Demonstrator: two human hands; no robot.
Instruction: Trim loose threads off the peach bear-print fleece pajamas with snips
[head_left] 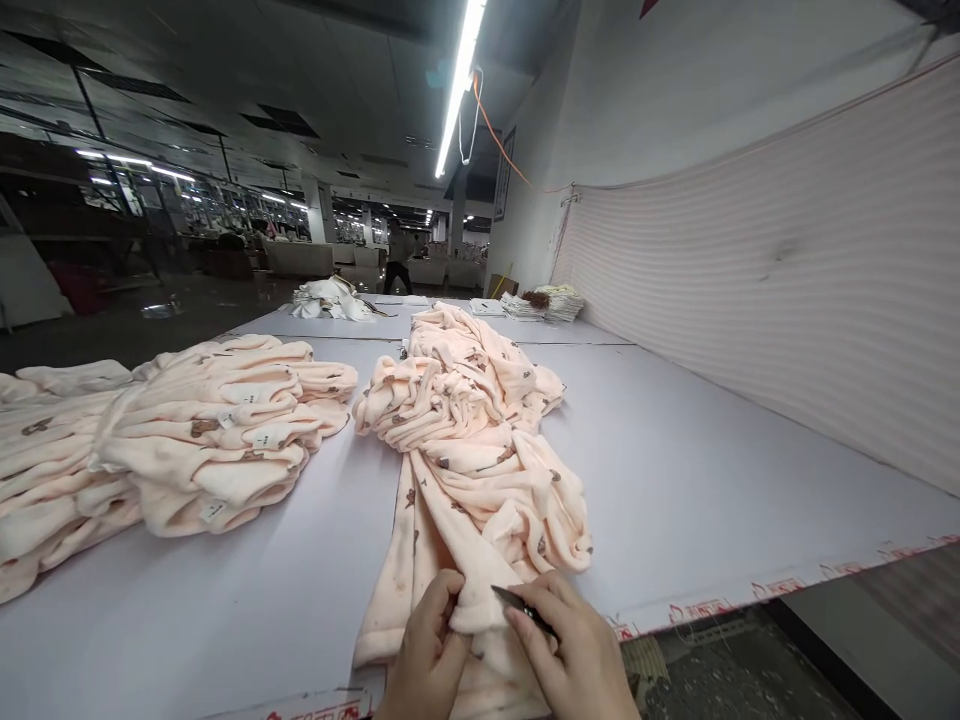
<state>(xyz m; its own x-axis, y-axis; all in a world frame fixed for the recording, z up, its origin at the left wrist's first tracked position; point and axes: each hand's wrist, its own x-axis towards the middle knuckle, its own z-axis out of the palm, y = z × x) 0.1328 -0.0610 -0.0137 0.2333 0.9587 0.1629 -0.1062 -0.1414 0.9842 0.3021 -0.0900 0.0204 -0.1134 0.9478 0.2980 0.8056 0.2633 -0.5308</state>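
A pale pink fleece garment (480, 570) with small brown bear-like prints lies bunched in front of me, its lower end hanging toward the near table edge. My left hand (429, 640) is closed, pinching the hem between thumb and fingers. In my right hand (574, 640) are dark thread snips (517, 602), gripped with the pointed tip facing left, close to the pinched fabric. My palm and fingers hide the handle end. Beyond, more pink fleece (480, 370) of the same print is heaped on the table.
Left of me lies a bundle of pink fleece garments (217, 430) with white labels, gathered by a band. White cloth (330, 298) and folded stacks (559, 302) sit at the far end of the white-covered table (690, 450). A striped cloth (765, 260) hangs along the right wall. A person (397, 258) stands far off.
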